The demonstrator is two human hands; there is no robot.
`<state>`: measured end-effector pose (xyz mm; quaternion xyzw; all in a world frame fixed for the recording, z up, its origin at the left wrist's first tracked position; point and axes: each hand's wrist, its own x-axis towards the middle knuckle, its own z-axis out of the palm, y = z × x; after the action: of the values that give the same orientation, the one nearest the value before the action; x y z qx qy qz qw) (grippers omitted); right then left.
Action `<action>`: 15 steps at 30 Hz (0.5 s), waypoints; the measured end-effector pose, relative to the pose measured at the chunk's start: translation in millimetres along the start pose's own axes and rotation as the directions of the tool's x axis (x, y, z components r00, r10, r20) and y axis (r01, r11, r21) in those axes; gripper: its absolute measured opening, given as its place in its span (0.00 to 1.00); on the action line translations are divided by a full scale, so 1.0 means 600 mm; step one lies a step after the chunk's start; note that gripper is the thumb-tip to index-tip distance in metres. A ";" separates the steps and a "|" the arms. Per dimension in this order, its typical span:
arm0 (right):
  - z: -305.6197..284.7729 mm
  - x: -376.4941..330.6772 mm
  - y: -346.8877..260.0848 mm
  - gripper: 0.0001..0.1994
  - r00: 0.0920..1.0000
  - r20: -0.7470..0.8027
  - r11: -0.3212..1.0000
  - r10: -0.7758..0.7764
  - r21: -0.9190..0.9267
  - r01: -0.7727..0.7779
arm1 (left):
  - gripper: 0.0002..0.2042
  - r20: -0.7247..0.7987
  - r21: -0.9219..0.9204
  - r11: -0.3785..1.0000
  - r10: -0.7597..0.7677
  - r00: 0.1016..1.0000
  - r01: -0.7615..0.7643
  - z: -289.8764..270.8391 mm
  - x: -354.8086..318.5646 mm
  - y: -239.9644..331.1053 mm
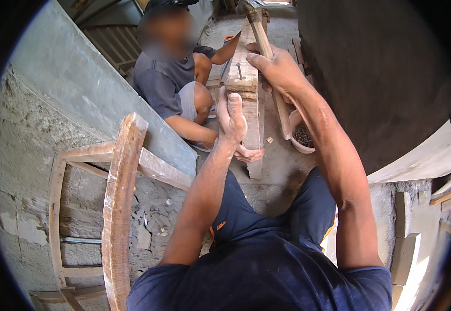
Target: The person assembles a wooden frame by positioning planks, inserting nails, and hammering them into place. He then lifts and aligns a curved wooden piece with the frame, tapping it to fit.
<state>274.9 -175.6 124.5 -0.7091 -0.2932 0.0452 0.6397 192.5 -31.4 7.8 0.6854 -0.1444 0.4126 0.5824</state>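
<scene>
My right hand (280,70) is closed around the wooden handle of a hammer (281,111), whose head is at the top, above the far part of a plank. My left hand (230,119) grips the near end of that wooden plank (246,44), thumb pointing up along it. A nail (240,71) stands partly sunk in the plank's top face, just beyond my left thumb. Beneath lies an upright board (254,135), held low down by a co-worker's hand (249,154). My left fingers are partly hidden by the wood.
A crouching person (158,78) in a grey shirt is at the far left of the planks. A pale bucket (303,147) of nails stands right of them. A wooden frame (117,207) rises at my left, and a dark panel (375,78) at the right. Rubble (150,223) covers the floor near the frame.
</scene>
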 end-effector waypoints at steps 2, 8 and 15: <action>-0.002 -0.001 -0.008 0.23 1.000 0.020 1.000 0.008 -0.008 -0.008 | 0.22 -0.011 -0.014 1.000 0.020 1.000 -0.020 0.001 0.000 0.005; -0.006 -0.008 -0.022 0.25 0.999 0.050 1.000 0.015 -0.028 -0.014 | 0.22 0.009 -0.022 0.999 0.032 0.999 -0.031 -0.001 0.004 0.020; -0.008 0.000 -0.019 0.24 0.996 0.085 0.999 0.008 -0.040 -0.004 | 0.22 0.011 0.051 0.992 0.112 0.994 -0.112 -0.008 0.012 0.022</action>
<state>273.1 -179.9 135.8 -0.7198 -0.3188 0.0715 0.6125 185.9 -28.7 22.1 0.6927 -0.1741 0.4455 0.5398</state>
